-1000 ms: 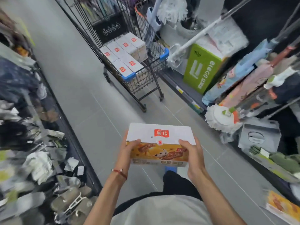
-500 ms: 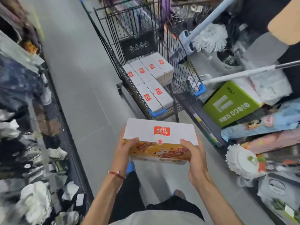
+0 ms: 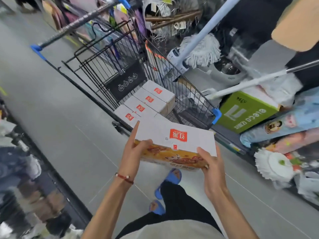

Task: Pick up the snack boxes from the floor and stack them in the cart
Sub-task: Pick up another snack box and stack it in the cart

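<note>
A white snack box (image 3: 174,135) with a red logo on top and an orange printed side is carried level in front of me. My left hand (image 3: 133,152) grips its left end, thumb on the orange side. My right hand (image 3: 209,167) grips its right front corner. The box hangs just before the near rim of a black wire cart (image 3: 195,102) with blue corner caps. Several matching white boxes (image 3: 148,100) lie in a row inside the cart.
On the right, shelves hold mops (image 3: 202,49), a green carton (image 3: 245,111) and rolled packages. More goods line the left side (image 3: 20,169). Grey tiled floor (image 3: 69,131) runs between them. My legs and blue slippers (image 3: 170,180) are below the box.
I have walked up to the cart, which now fills the upper middle of the view. The box has stayed in both hands and now overlaps the cart's near end.
</note>
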Demonstrator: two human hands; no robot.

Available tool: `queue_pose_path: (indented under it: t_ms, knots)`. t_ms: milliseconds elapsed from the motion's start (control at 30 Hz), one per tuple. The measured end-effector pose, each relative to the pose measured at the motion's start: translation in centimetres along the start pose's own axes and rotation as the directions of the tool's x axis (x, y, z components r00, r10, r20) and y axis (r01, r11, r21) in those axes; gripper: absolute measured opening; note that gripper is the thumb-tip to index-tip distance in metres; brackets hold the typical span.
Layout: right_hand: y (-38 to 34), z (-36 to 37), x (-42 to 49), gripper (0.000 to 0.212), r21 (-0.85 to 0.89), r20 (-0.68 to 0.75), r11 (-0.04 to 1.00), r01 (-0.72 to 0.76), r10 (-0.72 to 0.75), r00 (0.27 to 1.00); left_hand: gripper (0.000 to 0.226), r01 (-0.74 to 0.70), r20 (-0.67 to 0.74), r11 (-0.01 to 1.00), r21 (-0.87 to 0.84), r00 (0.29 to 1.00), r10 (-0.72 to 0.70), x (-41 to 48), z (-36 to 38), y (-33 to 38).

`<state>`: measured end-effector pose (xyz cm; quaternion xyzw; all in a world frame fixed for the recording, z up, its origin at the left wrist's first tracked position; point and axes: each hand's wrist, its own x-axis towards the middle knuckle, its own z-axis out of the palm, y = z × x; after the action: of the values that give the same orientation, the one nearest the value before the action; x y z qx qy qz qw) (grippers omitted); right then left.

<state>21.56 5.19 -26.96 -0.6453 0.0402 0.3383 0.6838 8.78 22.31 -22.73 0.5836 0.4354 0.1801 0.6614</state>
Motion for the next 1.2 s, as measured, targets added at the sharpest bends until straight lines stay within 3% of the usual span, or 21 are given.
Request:
queue_pose_path:
  t_ms: [167, 233, 333, 467, 667, 900, 1200]
  knots:
    - [-1.3, 1.3, 5.5, 0.068, 0.022, -0.021, 1.000, 0.009, -0.008, 1.000, 0.072, 0.040, 0.011, 0.998, 0.039, 0.999, -0.041, 6.9, 1.6, 2.3]
    - [-2.2, 1.7, 7.8, 0.075, 0.014, -0.035, 1.000, 0.006, -0.006, 0.999, 0.075, 0.064, 0.003, 0.995, 0.081, 0.998, -0.065, 9.6, 2.1, 3.0]
    - [-3.2, 2.1, 10.8, 0.082, 0.024, -0.088, 0.999, 0.025, -0.023, 0.996, 0.072, 0.075, 0.063, 0.986, 0.151, 0.994, -0.086, 13.9, 3.0, 3.9]
    - [-3.6, 3.1, 14.0, 0.071, 0.004, -0.147, 0.999, 0.042, -0.041, 0.988, 0.067, 0.087, 0.144, 0.985, 0.149, 0.984, -0.108, 19.3, 3.8, 4.6]
    - [-2.1, 5.8, 18.1, 0.085, -0.052, -0.265, 0.999, 0.012, -0.026, 0.964, 0.047, 0.058, 0.287, 0.974, 0.217, 0.950, -0.120, 28.0, 4.8, 2.4]
    - [1.7, 8.5, 23.0, 0.104, -0.062, -0.380, 0.998, -0.026, 0.000, 0.925, 0.067, 0.031, 0.402, 0.939, 0.344, 0.898, -0.177, 35.8, 6.5, -2.5]
    - [6.9, 6.8, 27.3, 0.071, 0.066, -0.542, 0.998, -0.011, 0.045, 0.839, 0.077, -0.131, 0.468, 0.929, 0.347, 0.882, -0.050, 39.5, 9.2, -9.2]
